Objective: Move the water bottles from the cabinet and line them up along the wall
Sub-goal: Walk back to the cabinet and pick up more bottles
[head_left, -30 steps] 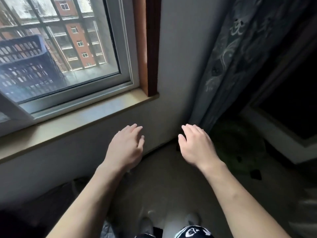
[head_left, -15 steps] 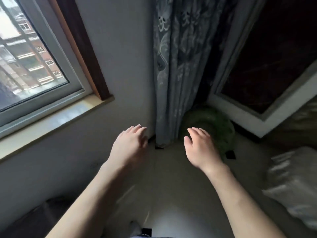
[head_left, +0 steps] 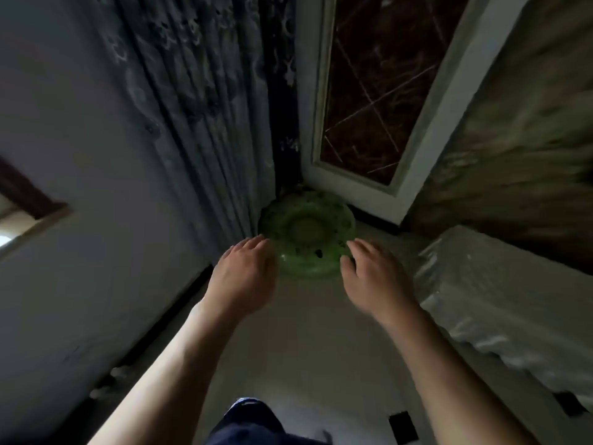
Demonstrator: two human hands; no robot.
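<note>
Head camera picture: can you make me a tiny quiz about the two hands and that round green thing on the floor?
1. True or false: the left hand holds a water bottle.
2. The round green ring-shaped object lies: A on a chair; B on the pale floor beside the grey patterned curtain; C inside a drawer.
3. Which hand is nearer the curtain, the left hand or the right hand?
Key: 1 false, both hands are open and empty; 2 B; 3 the left hand.
</note>
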